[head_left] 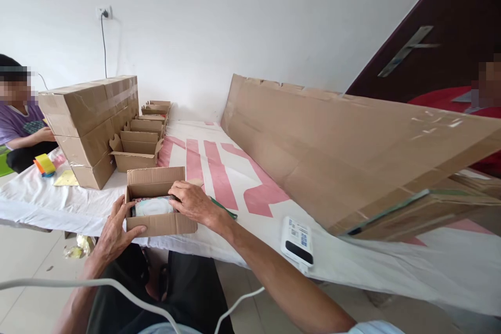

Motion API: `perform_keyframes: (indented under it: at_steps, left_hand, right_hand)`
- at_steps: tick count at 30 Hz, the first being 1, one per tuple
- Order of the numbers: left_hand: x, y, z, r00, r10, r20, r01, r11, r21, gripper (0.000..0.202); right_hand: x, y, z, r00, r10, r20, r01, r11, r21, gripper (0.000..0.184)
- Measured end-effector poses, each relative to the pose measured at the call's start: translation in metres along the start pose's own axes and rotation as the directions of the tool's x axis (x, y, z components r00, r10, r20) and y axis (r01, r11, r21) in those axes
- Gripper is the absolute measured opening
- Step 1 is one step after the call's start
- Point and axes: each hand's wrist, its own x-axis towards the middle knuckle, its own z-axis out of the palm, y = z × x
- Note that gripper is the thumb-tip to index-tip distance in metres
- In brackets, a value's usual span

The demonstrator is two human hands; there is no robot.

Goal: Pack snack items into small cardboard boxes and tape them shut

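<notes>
A small open cardboard box sits at the table's near edge, its long flaps raised. Inside lies a packet with a pale, shiny top and a patterned edge; its kind cannot be made out. My left hand grips the box's left end, thumb over the front flap and fingers along the side. From the right, my right hand reaches over the box's right end. Its fingers are bent and closed at the packet's right edge, and their tips are partly hidden.
Several open boxes stand in a row behind, beside stacked taped cartons. A large cardboard sheet leans along the right. A white device lies near the front edge. One person sits at left, another in red at right.
</notes>
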Motion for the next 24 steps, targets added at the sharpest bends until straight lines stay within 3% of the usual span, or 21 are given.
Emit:
perform_keyframes:
  at_steps: [5, 9, 16, 24]
  left_hand:
    - [-0.009, -0.003, 0.008, 0.999, 0.013, -0.032, -0.014, 1.0, -0.016, 0.059]
    - [-0.014, -0.005, 0.014, 0.999, 0.005, -0.048, -0.007, 0.999, -0.035, 0.057]
    - [-0.014, -0.005, 0.015, 0.999, -0.017, -0.044, 0.015, 0.999, -0.049, 0.058]
    - [-0.017, -0.002, 0.014, 0.999, -0.007, -0.053, 0.005, 0.999, -0.046, 0.058]
  right_hand:
    - [0.023, -0.006, 0.003, 0.959, 0.004, 0.284, -0.005, 1.0, 0.003, 0.024]
    - [0.035, -0.006, 0.009, 0.909, 0.009, 0.416, 0.005, 0.999, -0.033, 0.03]
    - [0.048, -0.004, 0.026, 0.861, 0.022, 0.509, 0.04, 0.993, -0.111, 0.032]
    - [0.047, -0.004, 0.033, 0.857, 0.011, 0.515, 0.077, 0.986, -0.149, 0.036]
